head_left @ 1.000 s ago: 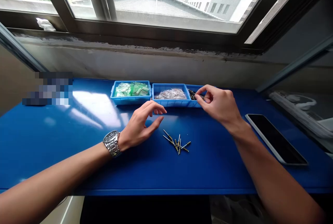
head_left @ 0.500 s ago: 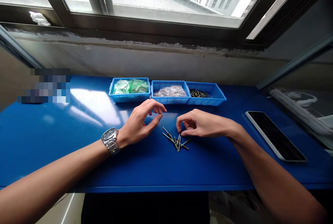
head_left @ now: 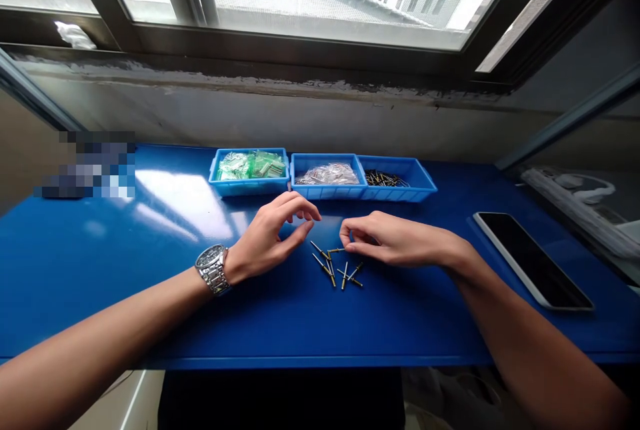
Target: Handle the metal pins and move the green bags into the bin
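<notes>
Several rivets with silver pins and brass-coloured bodies lie loosely on the blue table. My right hand is just above and right of them, thumb and index finger pinched on the pin end of one rivet, which points left over the others. To the left of the pile, my left hand hovers with thumb and fingers apart, holding nothing. A silver watch is on my left wrist.
Behind my hands stand a blue bin of green-marked bags and a divided blue bin with clear bags and dark rivets. A phone lies at the right. Something pixelated sits at the far left.
My right thumb and index finger have closed on a rivet, which now lies turned sideways toward the left. The rivets in the pile have shifted and spread. My left hand is nearly still.
</notes>
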{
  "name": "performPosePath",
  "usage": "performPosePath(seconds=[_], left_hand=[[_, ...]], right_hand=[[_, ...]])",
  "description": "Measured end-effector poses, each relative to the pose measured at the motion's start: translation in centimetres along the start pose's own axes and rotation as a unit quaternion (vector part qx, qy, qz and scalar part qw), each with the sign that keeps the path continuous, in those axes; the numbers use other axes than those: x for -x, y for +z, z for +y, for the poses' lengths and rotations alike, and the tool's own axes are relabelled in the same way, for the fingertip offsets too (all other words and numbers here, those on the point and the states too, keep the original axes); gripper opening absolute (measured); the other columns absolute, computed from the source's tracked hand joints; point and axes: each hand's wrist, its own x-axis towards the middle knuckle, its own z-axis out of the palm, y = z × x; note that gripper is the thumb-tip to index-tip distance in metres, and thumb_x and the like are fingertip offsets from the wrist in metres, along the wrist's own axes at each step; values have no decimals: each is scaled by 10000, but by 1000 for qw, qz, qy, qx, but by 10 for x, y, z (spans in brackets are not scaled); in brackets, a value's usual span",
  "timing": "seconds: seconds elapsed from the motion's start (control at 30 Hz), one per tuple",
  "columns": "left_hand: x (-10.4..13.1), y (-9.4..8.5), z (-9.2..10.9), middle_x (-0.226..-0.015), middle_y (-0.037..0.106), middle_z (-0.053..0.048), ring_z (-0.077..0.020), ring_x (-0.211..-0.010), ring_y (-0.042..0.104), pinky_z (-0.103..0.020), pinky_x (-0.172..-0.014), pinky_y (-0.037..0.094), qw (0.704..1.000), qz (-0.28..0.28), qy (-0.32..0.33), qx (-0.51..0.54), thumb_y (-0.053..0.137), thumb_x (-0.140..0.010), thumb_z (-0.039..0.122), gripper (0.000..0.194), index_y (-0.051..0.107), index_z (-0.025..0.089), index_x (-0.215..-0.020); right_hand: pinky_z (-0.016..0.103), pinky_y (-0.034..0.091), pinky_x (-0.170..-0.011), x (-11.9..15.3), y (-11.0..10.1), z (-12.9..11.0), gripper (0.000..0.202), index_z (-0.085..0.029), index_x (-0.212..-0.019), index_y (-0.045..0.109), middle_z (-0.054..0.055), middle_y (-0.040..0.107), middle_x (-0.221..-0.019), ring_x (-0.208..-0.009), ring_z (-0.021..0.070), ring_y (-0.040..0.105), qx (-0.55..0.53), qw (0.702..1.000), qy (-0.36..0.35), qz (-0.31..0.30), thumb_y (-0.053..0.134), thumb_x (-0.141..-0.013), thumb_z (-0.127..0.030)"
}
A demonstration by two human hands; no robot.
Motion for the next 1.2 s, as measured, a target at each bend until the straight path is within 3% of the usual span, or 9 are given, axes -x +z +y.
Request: performPosePath(seconds=[0.2,0.43,0.63,0.93,1.1,1.2], left_hand=[[1,1,-3,-1075,664,-70,-203,-979,614,-338,-817,517,1000,-15,12,-18,672,-963,277,208,643,179,-1145],[0,2,-4,-965,678,-50,-187,-903,603,-341,-841,510,998,-3,32,-45,646,-971,196,36,664,178,-997],[-1,1,-1,-921,678,-41,-179,-872,592,-318,-796,494,998,19,31,-49,646,-957,168,16,661,173,-961],[-1,2,-2,-932,679,-43,-181,-883,592,-312,-782,485,999,17,17,-42,650,-956,174,16,662,172,-966],[0,3,-2,-949,670,-46,-176,-884,605,-306,-778,496,999,-12,31,-26,640,-957,175,16,651,178,-969],[1,3,-1,-948,672,-50,-179,-889,611,-309,-780,504,999,-4,30,-26,635,-959,177,24,655,178,-972]], right_hand=[[231,318,-522,-12,15,-11,170,-218,-1002,566,-45,548,-685,-570,112,415,-39,987,-20,153,507,-1048,-371],[231,304,-491,-21,29,-17,107,-212,-1003,555,-57,528,-647,-530,107,398,-72,979,-39,185,532,-1028,-314],[233,320,-494,-24,32,-12,169,-198,-1023,614,-68,465,-620,-533,106,399,-78,972,-60,215,584,-1004,-363],[212,366,-521,-26,42,-18,105,-173,-945,684,-67,459,-602,-502,75,426,46,907,-140,395,643,-951,-269],[208,380,-530,-26,47,-24,86,-175,-969,687,-57,496,-626,-518,76,442,69,894,-189,400,637,-963,-245],[208,383,-532,-24,46,-24,79,-174,-959,683,-60,478,-621,-515,77,443,63,893,-180,407,641,-952,-241]])
